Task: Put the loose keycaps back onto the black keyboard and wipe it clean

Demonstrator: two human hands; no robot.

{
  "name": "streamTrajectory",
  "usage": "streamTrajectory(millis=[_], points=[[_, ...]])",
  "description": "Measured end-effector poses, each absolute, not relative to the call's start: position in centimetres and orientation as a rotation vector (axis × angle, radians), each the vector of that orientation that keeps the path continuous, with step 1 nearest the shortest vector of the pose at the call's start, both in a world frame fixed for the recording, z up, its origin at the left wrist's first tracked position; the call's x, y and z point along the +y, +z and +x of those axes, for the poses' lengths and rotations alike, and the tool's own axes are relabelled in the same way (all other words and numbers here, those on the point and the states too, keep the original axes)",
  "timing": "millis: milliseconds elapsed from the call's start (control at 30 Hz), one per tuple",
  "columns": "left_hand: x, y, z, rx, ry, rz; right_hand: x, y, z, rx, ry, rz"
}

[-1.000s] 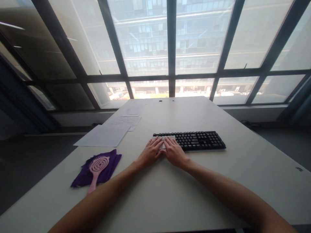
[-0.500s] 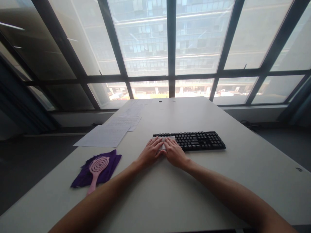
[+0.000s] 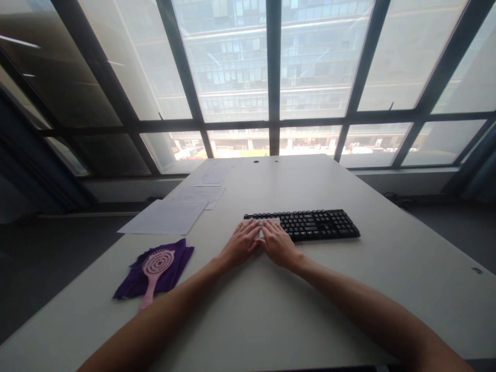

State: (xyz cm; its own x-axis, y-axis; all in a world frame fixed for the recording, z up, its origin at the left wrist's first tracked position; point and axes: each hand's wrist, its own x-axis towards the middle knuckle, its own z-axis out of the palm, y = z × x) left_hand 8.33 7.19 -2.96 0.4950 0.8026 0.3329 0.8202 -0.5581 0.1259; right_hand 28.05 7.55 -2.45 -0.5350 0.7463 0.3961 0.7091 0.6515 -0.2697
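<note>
Your left hand (image 3: 241,244) and right hand (image 3: 279,244) lie side by side, palms down and fingers stretched forward, their thumbs meeting or nearly meeting in the middle. You have both sets of fingers laid over a thin, flat white piece (image 3: 261,232), whose material you cannot tell because your fingers hide much of it. That piece lies over the left end of a long black keyboard (image 3: 318,225) with a number pad at its right end, on the white, smooth surface (image 3: 240,320) before you. To your left, a pink hairbrush (image 3: 150,289) with a round, openwork head rests on a folded purple cloth (image 3: 181,258), its handle pointing toward you and its end meeting the outline of your left forearm. Beyond the cloth, white paper sheets (image 3: 163,217) run along the surface's left edge toward the large dark-framed window (image 3: 274,77).
</note>
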Motion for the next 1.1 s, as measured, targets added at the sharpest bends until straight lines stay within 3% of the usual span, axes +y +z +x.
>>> streamTrajectory(millis=[633,1100], points=[[7.7,-3.9,7.7,-1.356,-0.511,-2.726,6.3,-3.0,27.6,-2.414,0.089,-1.199],[6.9,-2.0,8.3,-1.303,-0.627,-2.778,6.6,-2.3,28.0,-2.382,0.080,-1.152]])
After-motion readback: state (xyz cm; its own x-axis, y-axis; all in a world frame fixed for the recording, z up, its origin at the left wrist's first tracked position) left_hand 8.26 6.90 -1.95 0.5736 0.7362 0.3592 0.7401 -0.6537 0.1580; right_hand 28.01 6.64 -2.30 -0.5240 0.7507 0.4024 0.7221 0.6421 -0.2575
